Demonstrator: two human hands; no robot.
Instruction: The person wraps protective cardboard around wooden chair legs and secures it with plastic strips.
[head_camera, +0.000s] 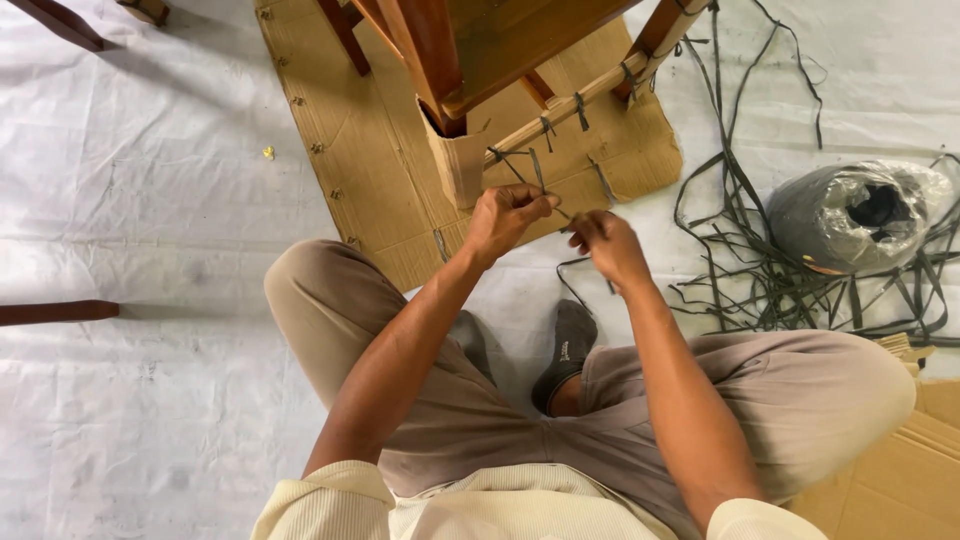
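Note:
I sit cross-legged on the floor before a brown wooden chair frame (470, 50) standing on flattened cardboard (370, 170). A light wooden rail (575, 100) of the chair has dark strips knotted around it. My left hand (505, 218) pinches a thin dark strip (520, 170) that runs up to the rail. My right hand (605, 245) grips the same strip close by, and its loose end (568, 280) hangs toward my sock. One chair leg wears a cardboard sleeve (458, 160).
A plastic-wrapped spool of dark strip (860, 215) lies at the right amid a tangle of loose strips (760, 270). White sheeting (150, 200) covers the floor. Another wooden leg (55, 312) lies at the left. More cardboard (900, 470) sits at the lower right.

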